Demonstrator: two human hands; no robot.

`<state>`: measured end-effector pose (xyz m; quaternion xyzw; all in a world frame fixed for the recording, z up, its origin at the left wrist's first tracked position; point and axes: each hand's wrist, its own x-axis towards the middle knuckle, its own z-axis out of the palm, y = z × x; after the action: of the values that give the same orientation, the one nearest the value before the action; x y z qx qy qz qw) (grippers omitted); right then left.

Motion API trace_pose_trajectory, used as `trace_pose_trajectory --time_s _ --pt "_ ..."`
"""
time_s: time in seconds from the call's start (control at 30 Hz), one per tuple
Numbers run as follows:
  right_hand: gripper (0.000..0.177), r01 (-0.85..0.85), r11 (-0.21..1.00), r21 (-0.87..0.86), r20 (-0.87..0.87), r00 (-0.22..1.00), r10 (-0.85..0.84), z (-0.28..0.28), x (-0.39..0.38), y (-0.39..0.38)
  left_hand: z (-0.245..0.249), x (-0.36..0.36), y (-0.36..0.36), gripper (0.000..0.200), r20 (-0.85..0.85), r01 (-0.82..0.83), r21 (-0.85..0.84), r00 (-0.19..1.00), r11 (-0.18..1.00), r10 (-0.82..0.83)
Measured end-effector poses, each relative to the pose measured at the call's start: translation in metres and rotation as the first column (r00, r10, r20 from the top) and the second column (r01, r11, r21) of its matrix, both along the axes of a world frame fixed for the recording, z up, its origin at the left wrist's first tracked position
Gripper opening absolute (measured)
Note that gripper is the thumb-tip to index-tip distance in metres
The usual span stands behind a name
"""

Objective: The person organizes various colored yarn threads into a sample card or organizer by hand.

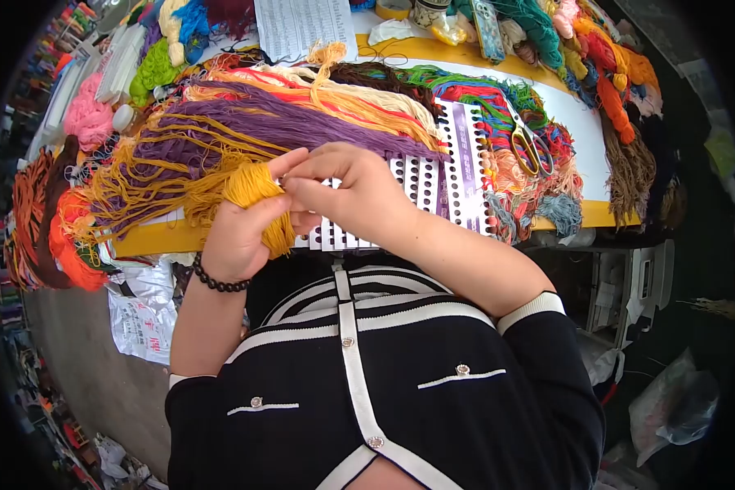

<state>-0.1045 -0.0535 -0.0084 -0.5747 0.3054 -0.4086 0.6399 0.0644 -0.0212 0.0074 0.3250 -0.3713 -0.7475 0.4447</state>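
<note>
A yellow skein of embroidery thread [255,186] is wrapped in the fingers of my left hand [238,233], which wears a dark beaded bracelet. My right hand [347,184] meets it at the skein's right edge, thumb and fingertips pinched together. Whatever lies in that pinch is too small or hidden to make out. Just beyond both hands, purple thread [220,126] and loose golden-yellow thread [151,175] spread over the table. White punched thread cards [464,167] with threads looped through the holes lie to the right of my right hand.
Gold-handled scissors [529,147] rest on mixed threads at the right. A printed sheet [306,28] and a phone [487,31] lie at the back. Pink yarn [88,110] and orange thread [73,237] sit at the left; more skeins [616,65] hang over the right edge.
</note>
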Motion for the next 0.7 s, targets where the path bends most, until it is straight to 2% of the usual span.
trace_pose_trajectory --time_s 0.03,0.13,0.17,0.23,0.3,0.43,0.47,0.53,0.6,0.7 --pt "0.014 -0.002 1.000 -0.003 -0.001 1.000 0.002 0.002 0.002 0.003 -0.002 -0.003 0.001 0.043 0.052 -0.020 -0.038 0.998 0.999 0.021" --pt "0.013 -0.049 0.947 0.318 0.039 0.998 0.039 0.014 0.004 0.009 -0.009 -0.007 0.005 0.045 0.130 -0.040 -0.093 0.990 0.995 0.052" --pt "0.013 -0.052 0.946 0.319 0.038 0.998 0.042 0.011 0.003 0.008 -0.011 -0.009 0.006 0.045 0.156 -0.037 -0.108 0.986 0.993 0.053" --pt "0.012 -0.155 0.908 0.389 0.142 0.984 0.107 0.004 0.002 0.006 -0.008 -0.009 0.008 0.046 0.160 -0.037 -0.090 0.986 0.995 0.051" --pt "0.012 -0.161 0.918 0.361 0.176 0.979 0.103 0.003 0.000 0.007 -0.004 -0.004 0.008 0.047 0.121 0.021 -0.012 0.993 1.000 -0.020" --pt "0.011 -0.150 0.921 0.358 0.254 0.965 0.058 0.004 -0.003 0.010 -0.003 0.001 0.008 0.048 0.084 0.005 -0.008 0.996 1.000 -0.005" --pt "0.011 -0.150 0.922 0.358 0.253 0.966 0.059 0.004 -0.004 0.010 -0.003 0.002 0.008 0.047 0.084 -0.023 -0.007 0.996 1.000 0.024" --pt "0.012 -0.077 0.949 0.306 0.139 0.990 0.036 0.006 -0.005 0.010 -0.002 0.002 0.010 0.046 0.084 -0.052 -0.005 0.995 0.999 0.053" --pt "0.012 -0.071 0.947 0.315 0.131 0.991 0.030 0.005 -0.004 0.011 -0.001 -0.001 0.012 0.043 0.161 -0.073 -0.071 0.983 0.995 0.084" --pt "0.013 -0.061 0.944 0.323 0.126 0.992 0.022 0.001 -0.003 0.010 0.001 -0.005 0.013 0.042 0.196 -0.093 -0.079 0.975 0.993 0.107"
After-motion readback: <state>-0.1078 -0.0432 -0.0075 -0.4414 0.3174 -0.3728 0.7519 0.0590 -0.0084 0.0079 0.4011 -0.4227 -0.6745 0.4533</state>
